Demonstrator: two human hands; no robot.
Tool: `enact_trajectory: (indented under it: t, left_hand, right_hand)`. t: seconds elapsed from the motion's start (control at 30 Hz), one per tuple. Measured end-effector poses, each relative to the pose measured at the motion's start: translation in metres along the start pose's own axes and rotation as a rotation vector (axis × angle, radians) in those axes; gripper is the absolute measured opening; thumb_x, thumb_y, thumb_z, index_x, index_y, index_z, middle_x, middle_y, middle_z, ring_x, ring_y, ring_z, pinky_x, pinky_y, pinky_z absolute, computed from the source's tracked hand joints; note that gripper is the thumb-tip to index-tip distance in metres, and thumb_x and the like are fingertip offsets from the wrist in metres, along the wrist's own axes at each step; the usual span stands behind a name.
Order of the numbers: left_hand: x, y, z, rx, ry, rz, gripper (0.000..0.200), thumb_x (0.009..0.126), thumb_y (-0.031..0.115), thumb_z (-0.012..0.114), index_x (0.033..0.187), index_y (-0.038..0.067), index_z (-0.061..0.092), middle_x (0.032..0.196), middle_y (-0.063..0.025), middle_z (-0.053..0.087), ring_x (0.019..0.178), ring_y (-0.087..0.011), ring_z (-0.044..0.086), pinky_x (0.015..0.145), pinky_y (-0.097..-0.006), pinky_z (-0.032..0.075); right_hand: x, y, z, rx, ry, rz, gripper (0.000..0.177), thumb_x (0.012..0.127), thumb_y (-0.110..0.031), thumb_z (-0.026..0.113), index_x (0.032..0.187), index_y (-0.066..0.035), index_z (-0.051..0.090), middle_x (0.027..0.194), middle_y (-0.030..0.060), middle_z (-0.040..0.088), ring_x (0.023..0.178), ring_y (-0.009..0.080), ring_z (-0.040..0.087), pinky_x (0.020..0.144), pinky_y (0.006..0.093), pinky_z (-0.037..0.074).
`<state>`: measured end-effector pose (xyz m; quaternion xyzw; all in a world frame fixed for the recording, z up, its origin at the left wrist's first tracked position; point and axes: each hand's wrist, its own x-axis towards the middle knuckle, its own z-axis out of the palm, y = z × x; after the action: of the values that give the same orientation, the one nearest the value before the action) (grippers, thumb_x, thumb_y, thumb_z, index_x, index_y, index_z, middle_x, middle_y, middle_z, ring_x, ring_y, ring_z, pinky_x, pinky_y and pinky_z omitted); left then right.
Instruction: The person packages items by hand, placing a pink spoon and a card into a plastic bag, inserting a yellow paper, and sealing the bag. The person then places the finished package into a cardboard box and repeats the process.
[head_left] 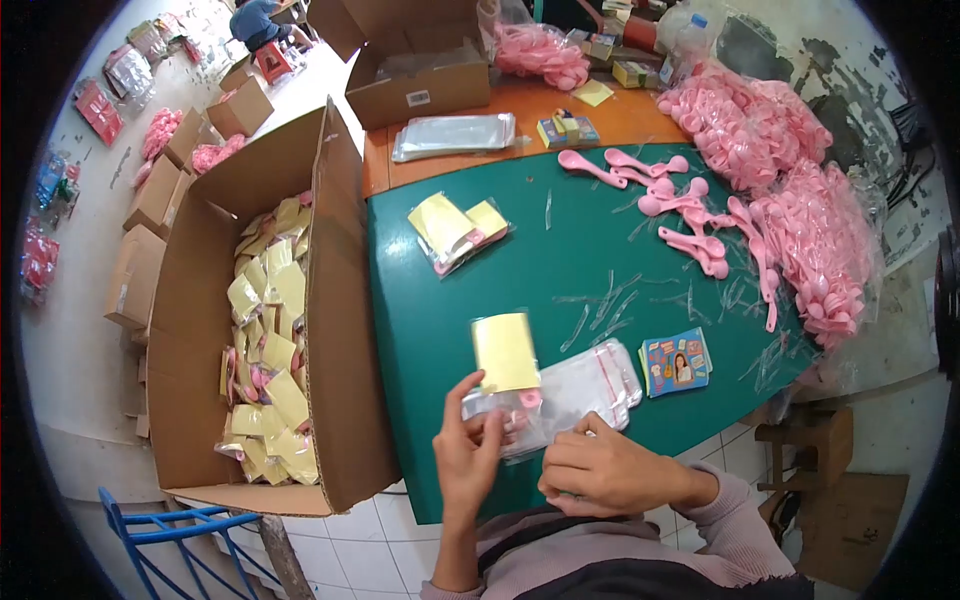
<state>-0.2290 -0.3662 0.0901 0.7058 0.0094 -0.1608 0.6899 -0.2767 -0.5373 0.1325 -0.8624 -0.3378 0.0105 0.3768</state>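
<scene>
My left hand (470,445) pinches a clear plastic packet with a yellow card (505,352) in its upper part. A bit of pink spoon (530,398) shows below the card. Just to the right, my right hand (592,465) is closed, fingers curled in; what they hold, if anything, is hidden. Under and beyond both hands lies a stack of clear plastic bags (610,380). To the right of that stack sits a small pile of blue printed cards (677,362) with a picture on top.
Filled packets (455,230) lie on the green table (440,320). Loose pink spoons (690,205) and big bags of spoons (815,240) occupy the right. A cardboard box (345,400) of packets stands left. Plastic strips (600,305) litter the tabletop. A person (258,25) sits far back.
</scene>
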Motion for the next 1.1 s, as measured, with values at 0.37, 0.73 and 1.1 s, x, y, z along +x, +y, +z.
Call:
enact_trajectory:
  t: [0.37,0.73,1.1]
  left_hand:
    - [0.001,0.012,0.002,-0.124,-0.150,-0.098,0.052,0.086,0.000,0.053,0.131,0.004,0.028,0.087,-0.0162,0.064,0.081,-0.0196,0.064,0.069,-0.0276,0.053]
    - [-0.021,0.001,-0.007,-0.078,-0.087,-0.219,0.046,0.089,0.002,0.049,0.130,0.002,0.028,0.099,-0.0148,0.062,0.091,-0.0178,0.061,0.076,-0.0261,0.051]
    - [-0.034,-0.009,-0.010,0.091,-0.122,-0.211,0.046,0.089,0.003,0.048,0.131,0.005,0.030,0.093,-0.0136,0.064,0.087,-0.0145,0.061,0.074,-0.0262,0.051]
  right_hand:
    - [0.010,0.027,-0.011,-0.227,0.024,0.151,0.027,0.072,-0.016,0.066,0.095,-0.008,0.054,0.095,0.0093,0.049,0.087,0.0233,0.050,0.072,0.0353,0.038]
    - [0.021,0.028,0.004,-0.061,0.111,0.254,0.026,0.067,-0.009,0.067,0.090,-0.006,0.056,0.099,0.0124,0.049,0.091,0.0283,0.049,0.076,0.0379,0.039]
    - [0.016,0.017,0.027,-0.102,0.039,0.234,0.018,0.071,-0.012,0.064,0.085,-0.006,0.054,0.089,0.0087,0.049,0.083,0.0241,0.048,0.071,0.0356,0.036]
